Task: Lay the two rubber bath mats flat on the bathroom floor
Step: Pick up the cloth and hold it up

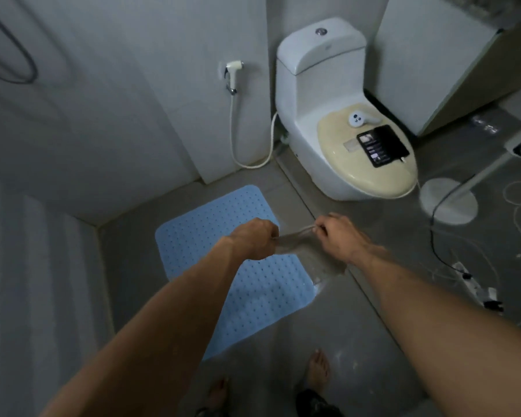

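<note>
A light blue rubber mat with rows of small holes lies flat on the grey floor, in the corner by the shower wall. A second mat, clear and greyish, hangs in the air above the blue mat's right edge. My left hand grips its top edge on one side. My right hand pinches the same edge on the other side. The clear mat droops below my hands, its lower corner near the floor.
A white toilet with a cream lid stands beyond, a phone and a small white device on its lid. A bidet sprayer hose hangs on the wall. A round lamp base, cables and a power strip lie right. My bare feet are below.
</note>
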Action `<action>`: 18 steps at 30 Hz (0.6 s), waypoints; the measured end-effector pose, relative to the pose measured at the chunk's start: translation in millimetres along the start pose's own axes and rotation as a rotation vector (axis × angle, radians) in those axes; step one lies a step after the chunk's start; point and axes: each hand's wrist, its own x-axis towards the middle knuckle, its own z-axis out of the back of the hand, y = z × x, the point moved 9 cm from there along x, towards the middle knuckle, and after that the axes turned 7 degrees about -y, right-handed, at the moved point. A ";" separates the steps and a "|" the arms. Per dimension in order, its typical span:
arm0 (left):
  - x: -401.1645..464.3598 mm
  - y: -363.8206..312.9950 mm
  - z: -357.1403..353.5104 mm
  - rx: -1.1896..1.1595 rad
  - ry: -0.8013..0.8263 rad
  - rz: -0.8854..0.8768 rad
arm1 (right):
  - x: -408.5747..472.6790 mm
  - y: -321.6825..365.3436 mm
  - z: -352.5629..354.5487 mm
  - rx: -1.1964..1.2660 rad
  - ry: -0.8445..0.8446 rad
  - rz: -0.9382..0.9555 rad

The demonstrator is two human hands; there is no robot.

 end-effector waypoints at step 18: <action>-149.8 145.0 98.3 -0.237 -0.433 0.326 | 37.5 246.8 40.5 -0.142 -0.006 0.432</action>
